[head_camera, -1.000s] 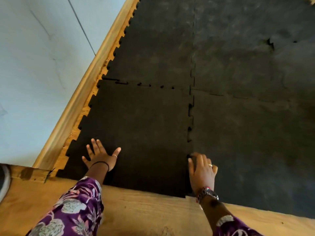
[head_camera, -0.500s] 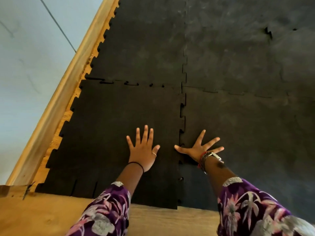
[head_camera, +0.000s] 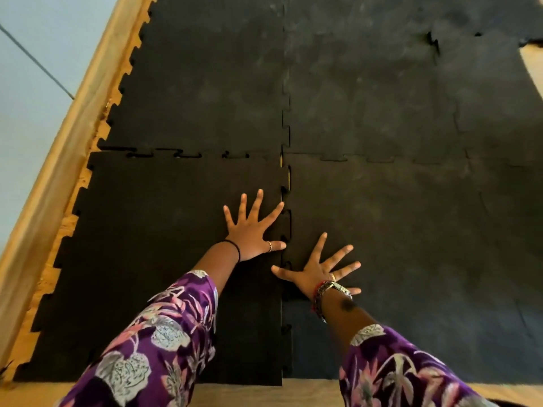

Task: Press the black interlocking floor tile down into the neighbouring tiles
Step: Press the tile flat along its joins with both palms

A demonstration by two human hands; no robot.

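The black interlocking floor tile [head_camera: 152, 236] lies at the near left, darker than the rest. Its far edge and right edge show open gaps between the puzzle teeth, with wood visible near the corner. My left hand [head_camera: 252, 230] lies flat on this tile with fingers spread, beside its right seam. My right hand [head_camera: 317, 268] is flat and spread on the neighbouring tile [head_camera: 411, 245], its thumb reaching the seam. Neither hand holds anything.
More dusty black tiles [head_camera: 211, 77] cover the floor beyond and to the right. A wooden baseboard [head_camera: 58, 148] and pale wall [head_camera: 26, 92] run along the left. Bare plywood floor [head_camera: 308, 392] shows at the near edge and in a strip left of the tiles.
Both hands have moved forward from the tile's near edge to the middle of the right seam and spread flat. The view has shifted forward with them.
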